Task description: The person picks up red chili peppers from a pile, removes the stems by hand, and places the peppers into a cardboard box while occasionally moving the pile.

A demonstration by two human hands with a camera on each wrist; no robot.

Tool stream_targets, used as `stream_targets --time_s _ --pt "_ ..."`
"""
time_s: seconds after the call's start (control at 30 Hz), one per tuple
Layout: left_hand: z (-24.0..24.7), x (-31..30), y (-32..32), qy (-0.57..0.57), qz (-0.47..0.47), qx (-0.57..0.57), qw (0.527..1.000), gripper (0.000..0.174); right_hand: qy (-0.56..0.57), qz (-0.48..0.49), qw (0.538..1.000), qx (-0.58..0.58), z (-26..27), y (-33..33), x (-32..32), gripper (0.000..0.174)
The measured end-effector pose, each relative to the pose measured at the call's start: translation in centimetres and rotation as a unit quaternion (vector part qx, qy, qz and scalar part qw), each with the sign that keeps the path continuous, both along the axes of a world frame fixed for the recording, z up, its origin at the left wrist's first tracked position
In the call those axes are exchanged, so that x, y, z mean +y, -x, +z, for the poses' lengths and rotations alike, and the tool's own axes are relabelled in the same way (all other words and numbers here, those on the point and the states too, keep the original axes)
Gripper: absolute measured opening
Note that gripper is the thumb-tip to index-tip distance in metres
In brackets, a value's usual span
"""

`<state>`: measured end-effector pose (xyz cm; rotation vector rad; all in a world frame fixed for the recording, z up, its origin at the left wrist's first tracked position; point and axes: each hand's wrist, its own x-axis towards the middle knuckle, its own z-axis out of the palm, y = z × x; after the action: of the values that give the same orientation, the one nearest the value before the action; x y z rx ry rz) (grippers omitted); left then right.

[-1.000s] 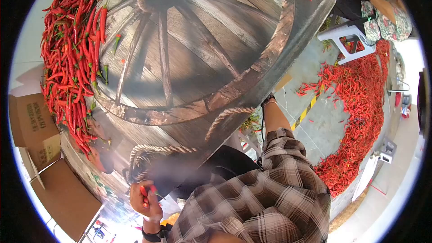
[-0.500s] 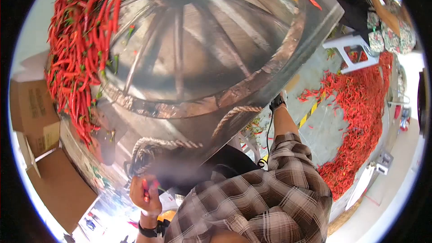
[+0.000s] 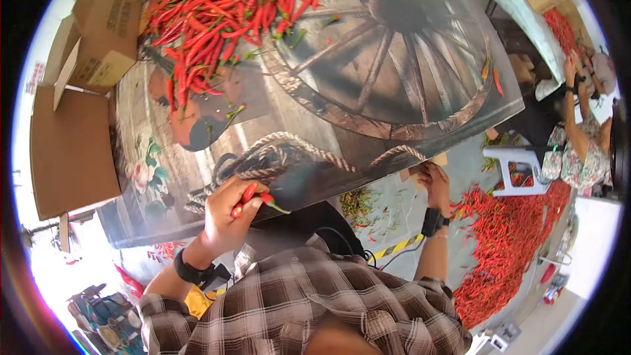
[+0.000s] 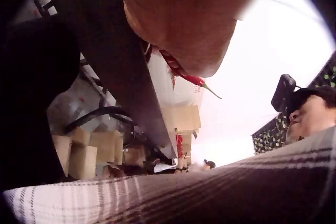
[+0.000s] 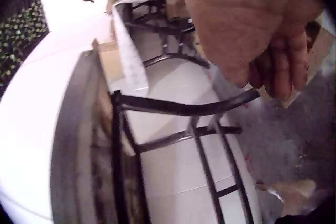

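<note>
My left hand [image 3: 227, 213], above the front edge of the printed tabletop [image 3: 263, 115], grips several red chilies [image 3: 248, 192]; one chili [image 3: 266, 198] sticks out with its green stem toward the right. In the left wrist view that chili [image 4: 193, 80] shows below the curled left hand [image 4: 178, 19]. Beyond the table's front edge, my right hand [image 3: 434, 187] has its fingers bent at a small cardboard box [image 3: 439, 159]. The right wrist view shows the right hand [image 5: 252, 29] with curled fingers over the cardboard [image 5: 321, 50]; the exact contact is partly hidden.
A large pile of red chilies [image 3: 223, 6] covers the table's back left. Brown boxes [image 3: 72, 151] stand at left. On the floor at right lie many chilies [image 3: 506, 250] beside a plastic stool [image 3: 516, 171]. Another person [image 3: 582, 151] sits beyond it. Dark metal bars [image 5: 184, 109] show under the table.
The head view has swung left, bringing more of the table's left side into sight. My left hand still holds chilies. My right hand, mostly hidden at the table's edge before, now shows at the cardboard.
</note>
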<state>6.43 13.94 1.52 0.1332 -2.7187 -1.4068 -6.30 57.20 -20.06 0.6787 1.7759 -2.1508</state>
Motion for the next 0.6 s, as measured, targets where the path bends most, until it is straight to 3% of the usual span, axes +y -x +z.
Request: stream_targets --time_s 0.07,0.17,0.2,0.3,0.33,0.37,0.5,0.6 --pt "-0.1 -0.7 0.0 -0.086 -0.014 -0.013 0.996 0.02 -0.03 0.027 0.998 0.05 4.8 0.2 -0.4 0.02" --pt "-0.5 -0.8 1.0 -0.172 0.007 -0.016 0.985 0.015 -0.03 0.085 0.988 0.124 12.0 -0.3 -1.9 0.021" --pt "0.7 -0.7 1.7 -0.263 0.013 -0.093 0.96 0.017 -0.031 0.103 0.98 0.165 14.2 -0.3 -3.3 0.022" --pt "0.3 -0.6 3.7 -0.32 0.003 -0.105 0.942 0.025 -0.061 0.13 0.961 0.237 20.5 -0.8 -9.2 0.022" --pt "-0.4 -0.8 4.2 -0.345 -0.011 -0.095 0.934 0.027 -0.103 0.185 0.945 0.249 22.3 -1.0 -11.2 0.021" --pt "-0.8 -0.8 4.5 -0.35 -0.015 -0.084 0.933 0.027 -0.144 0.236 0.925 0.26 23.4 -1.2 -13.3 0.02" --pt "-1.0 -1.1 5.3 -0.384 -0.048 -0.059 0.92 0.025 -0.124 0.322 0.855 0.387 24.0 -0.9 -22.1 0.023" --pt "-1.9 -1.7 5.5 -0.375 -0.055 -0.015 0.925 0.022 -0.153 0.362 0.832 0.391 24.7 -1.0 -26.5 0.023"
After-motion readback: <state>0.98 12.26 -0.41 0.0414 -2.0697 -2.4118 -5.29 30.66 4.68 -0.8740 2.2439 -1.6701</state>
